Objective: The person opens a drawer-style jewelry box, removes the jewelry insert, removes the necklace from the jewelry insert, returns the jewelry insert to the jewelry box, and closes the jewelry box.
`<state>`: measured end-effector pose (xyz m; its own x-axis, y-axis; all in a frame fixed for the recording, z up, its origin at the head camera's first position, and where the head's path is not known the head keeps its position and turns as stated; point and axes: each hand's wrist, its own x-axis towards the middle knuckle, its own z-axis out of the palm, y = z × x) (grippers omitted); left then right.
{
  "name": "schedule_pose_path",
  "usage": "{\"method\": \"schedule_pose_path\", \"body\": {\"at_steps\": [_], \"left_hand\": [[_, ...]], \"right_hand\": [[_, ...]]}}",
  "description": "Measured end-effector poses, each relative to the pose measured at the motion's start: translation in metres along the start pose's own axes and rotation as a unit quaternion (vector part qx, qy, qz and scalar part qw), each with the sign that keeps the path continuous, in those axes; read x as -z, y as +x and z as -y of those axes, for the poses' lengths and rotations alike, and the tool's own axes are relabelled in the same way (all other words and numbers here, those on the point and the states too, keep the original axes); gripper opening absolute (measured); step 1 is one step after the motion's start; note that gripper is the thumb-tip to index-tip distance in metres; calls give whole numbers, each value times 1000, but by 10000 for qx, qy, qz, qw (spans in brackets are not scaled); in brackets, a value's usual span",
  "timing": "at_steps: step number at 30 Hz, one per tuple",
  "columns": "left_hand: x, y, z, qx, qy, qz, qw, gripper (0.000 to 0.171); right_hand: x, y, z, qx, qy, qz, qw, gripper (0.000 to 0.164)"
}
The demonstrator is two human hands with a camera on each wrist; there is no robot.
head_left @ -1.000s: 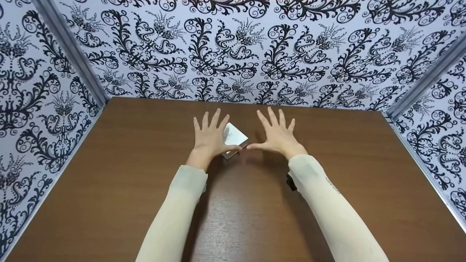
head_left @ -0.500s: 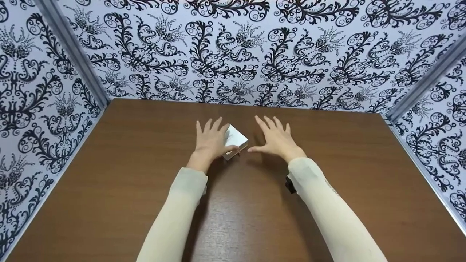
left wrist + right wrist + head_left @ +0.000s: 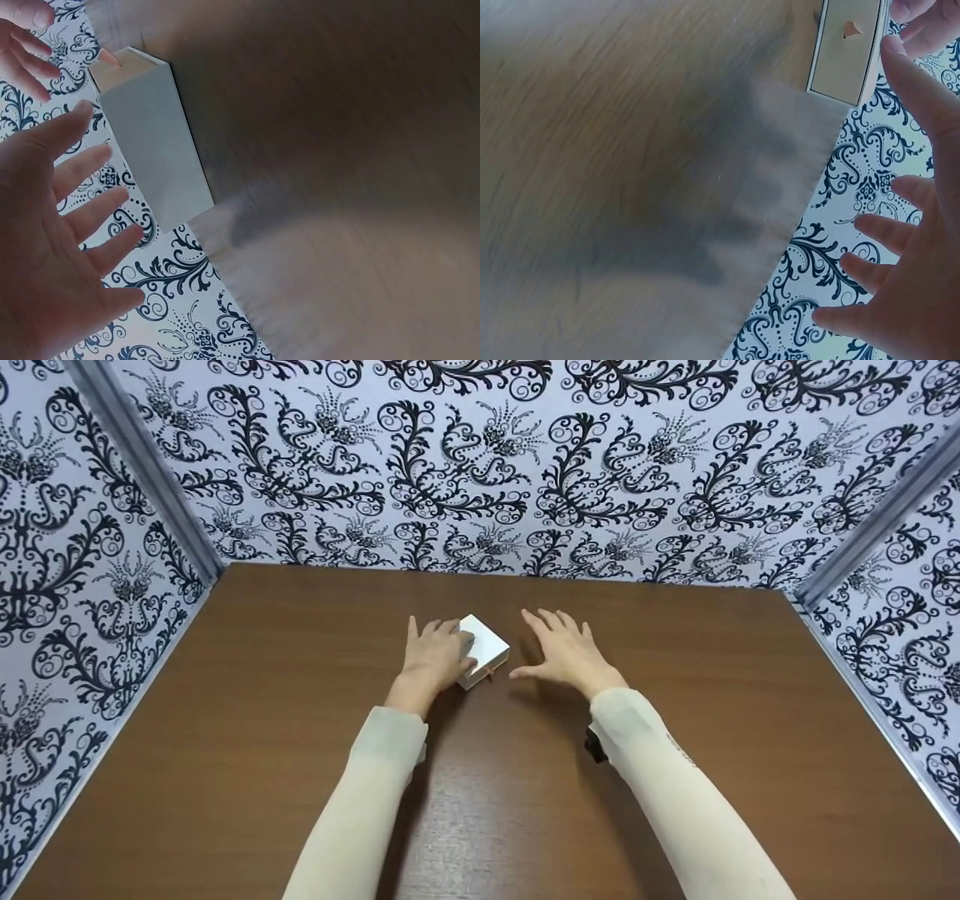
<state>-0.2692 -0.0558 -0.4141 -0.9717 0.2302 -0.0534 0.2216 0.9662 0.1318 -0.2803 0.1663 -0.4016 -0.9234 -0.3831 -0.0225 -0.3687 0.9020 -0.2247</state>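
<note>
A small white box point(image 3: 489, 645) lies turned at an angle near the middle of the wooden table. In the right wrist view its cream end point(image 3: 844, 56) carries a little orange ribbon tab point(image 3: 853, 29). My left hand point(image 3: 431, 656) is at its left side, thumb and index finger overlapping the top in the head view. The fingers of that hand point(image 3: 45, 217) look loosely spread beside the box's long pale side point(image 3: 154, 135). To the right of the box, my right hand point(image 3: 570, 656) is held apart from it, fingers spread and thumb toward the box.
Brown wooden tabletop point(image 3: 300, 765) extends around both arms. A patterned black-and-white wall point(image 3: 480, 472) closes off the back, with similar panels and grey metal posts point(image 3: 150, 480) at the sides. A dark device point(image 3: 595, 745) sits at the right wrist.
Both hands have come down slightly, and their fingers have bent a little. The left thumb has drawn back leftward, showing more of the box. The box stays in place.
</note>
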Motion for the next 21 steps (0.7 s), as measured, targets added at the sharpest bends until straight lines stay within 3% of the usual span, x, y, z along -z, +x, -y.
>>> {"method": "schedule_pose_path", "body": {"at_steps": [9,21], "left_hand": [[-2,-3,1,14,-451,48,9990,48],[-3,-9,2,38,-637,-24,9980,48]], "right_hand": [[-2,-3,3,-15,68,146,9999,104],[-4,-7,11,113,156,264,9995,97]]}}
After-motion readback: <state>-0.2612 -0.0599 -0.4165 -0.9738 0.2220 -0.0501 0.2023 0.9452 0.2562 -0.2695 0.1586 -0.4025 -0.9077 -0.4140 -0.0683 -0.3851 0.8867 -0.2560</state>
